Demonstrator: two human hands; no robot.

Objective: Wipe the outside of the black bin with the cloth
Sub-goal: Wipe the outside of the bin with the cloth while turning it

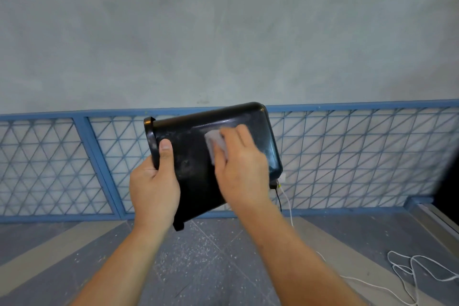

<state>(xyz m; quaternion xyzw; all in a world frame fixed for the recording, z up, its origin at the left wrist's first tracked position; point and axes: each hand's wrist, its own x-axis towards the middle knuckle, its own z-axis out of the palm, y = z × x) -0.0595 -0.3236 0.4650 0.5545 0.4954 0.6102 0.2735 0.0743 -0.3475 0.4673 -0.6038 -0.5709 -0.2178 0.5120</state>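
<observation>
The bin [193, 156] lies on its side before you, rim left, base right. Your left hand [154, 186] grips the rim; your right hand [241, 169] holds the cloth [214, 143] against the bin's wall. Behind stands the railing [347, 151], the wall [223, 32] beyond it; a cord [409, 271] lies on the floor [198, 256], right.

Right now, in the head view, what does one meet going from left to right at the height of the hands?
Blue post → left hand → cloth → right hand → white cable. The bin lies behind both hands, so I leave it out.
</observation>
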